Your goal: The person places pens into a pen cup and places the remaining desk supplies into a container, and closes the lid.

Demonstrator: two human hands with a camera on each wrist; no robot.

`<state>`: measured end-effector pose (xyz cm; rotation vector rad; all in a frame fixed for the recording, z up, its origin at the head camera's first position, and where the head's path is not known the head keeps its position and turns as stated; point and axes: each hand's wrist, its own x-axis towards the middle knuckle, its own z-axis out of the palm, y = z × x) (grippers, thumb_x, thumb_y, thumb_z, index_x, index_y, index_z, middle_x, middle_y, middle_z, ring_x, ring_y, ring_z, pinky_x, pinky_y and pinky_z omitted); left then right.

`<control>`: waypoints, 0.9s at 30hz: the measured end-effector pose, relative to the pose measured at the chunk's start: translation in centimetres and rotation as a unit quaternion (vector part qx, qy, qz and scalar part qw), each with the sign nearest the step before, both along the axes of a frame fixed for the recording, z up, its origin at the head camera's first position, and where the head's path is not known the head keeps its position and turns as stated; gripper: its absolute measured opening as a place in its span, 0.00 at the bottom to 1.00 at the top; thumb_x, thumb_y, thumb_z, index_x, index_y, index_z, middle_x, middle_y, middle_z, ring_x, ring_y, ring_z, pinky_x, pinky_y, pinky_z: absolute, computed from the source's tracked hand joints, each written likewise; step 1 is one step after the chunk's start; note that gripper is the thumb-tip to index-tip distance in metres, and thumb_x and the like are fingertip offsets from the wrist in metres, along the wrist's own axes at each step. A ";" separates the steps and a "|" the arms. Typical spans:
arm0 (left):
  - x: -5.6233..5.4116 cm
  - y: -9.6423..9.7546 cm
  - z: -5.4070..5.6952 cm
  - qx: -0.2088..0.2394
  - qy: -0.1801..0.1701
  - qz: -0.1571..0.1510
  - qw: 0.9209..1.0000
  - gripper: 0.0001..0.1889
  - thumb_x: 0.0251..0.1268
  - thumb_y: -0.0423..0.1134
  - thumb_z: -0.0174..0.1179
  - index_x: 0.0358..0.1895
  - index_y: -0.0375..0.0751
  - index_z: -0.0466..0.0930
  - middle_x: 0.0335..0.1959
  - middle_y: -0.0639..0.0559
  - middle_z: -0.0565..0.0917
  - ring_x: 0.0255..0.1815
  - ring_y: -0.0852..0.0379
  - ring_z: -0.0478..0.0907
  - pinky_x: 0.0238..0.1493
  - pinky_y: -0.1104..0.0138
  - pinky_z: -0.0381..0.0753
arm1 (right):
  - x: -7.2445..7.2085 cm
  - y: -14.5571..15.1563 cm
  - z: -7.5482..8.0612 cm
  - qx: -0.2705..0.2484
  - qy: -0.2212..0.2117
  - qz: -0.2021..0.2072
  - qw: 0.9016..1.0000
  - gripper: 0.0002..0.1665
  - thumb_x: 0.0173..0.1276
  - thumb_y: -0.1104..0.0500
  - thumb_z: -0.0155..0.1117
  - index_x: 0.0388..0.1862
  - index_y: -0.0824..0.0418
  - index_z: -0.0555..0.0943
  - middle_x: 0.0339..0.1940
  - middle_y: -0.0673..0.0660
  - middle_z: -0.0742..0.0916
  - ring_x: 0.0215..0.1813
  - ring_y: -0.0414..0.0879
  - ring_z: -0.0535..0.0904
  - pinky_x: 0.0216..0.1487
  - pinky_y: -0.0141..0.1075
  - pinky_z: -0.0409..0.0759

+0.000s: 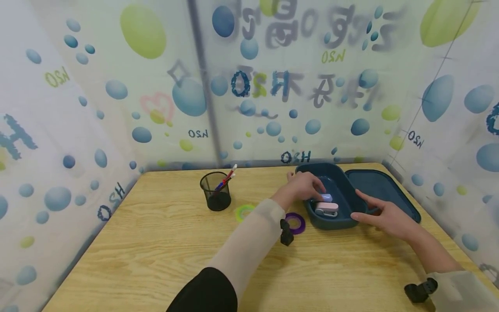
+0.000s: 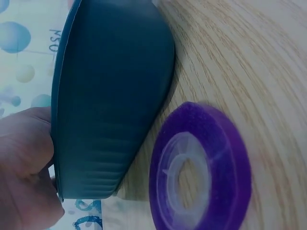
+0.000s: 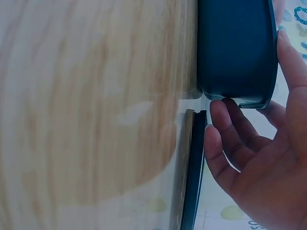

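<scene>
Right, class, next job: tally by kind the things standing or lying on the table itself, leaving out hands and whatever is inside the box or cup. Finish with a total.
Tape rolls: 2, a green roll and a purple roll
Box: 1, dark blue box
Lid: 1, dark blue lid
Cup: 1, black mesh cup
Total: 5

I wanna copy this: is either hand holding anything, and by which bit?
The right hand holds the dark blue box by its right end. The left hand is at the small lilac thing inside; whether it grips it cannot be told.
</scene>
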<state>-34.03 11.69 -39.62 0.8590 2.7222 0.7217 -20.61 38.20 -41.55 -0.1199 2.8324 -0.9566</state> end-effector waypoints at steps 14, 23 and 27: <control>0.7 -6.9 1.1 0.192 -0.007 -0.032 0.981 0.18 0.76 0.45 0.72 0.65 0.48 0.89 0.62 0.47 0.88 0.61 0.51 0.85 0.56 0.65 0.86 | 0.0 -0.3 0.2 0.006 0.014 0.006 1.000 0.58 0.78 0.33 0.69 0.93 0.53 0.53 0.70 0.76 0.78 0.53 0.56 0.81 0.42 0.42 0.78; 3.1 -13.1 1.1 0.197 -0.014 -0.031 0.980 0.19 0.78 0.46 0.71 0.67 0.49 0.88 0.60 0.50 0.88 0.53 0.56 0.87 0.47 0.65 0.88 | 0.1 0.0 0.0 -0.011 0.000 0.008 1.000 0.57 0.78 0.34 0.69 0.93 0.52 0.52 0.68 0.75 0.77 0.43 0.51 0.79 0.35 0.40 0.78; 4.1 -15.6 0.8 0.190 -0.020 -0.026 0.981 0.19 0.78 0.44 0.71 0.67 0.49 0.88 0.60 0.47 0.88 0.50 0.56 0.87 0.49 0.63 0.89 | 0.2 -0.1 -0.1 -0.017 -0.003 0.007 1.000 0.57 0.79 0.35 0.69 0.93 0.51 0.52 0.67 0.74 0.78 0.40 0.50 0.78 0.34 0.39 0.78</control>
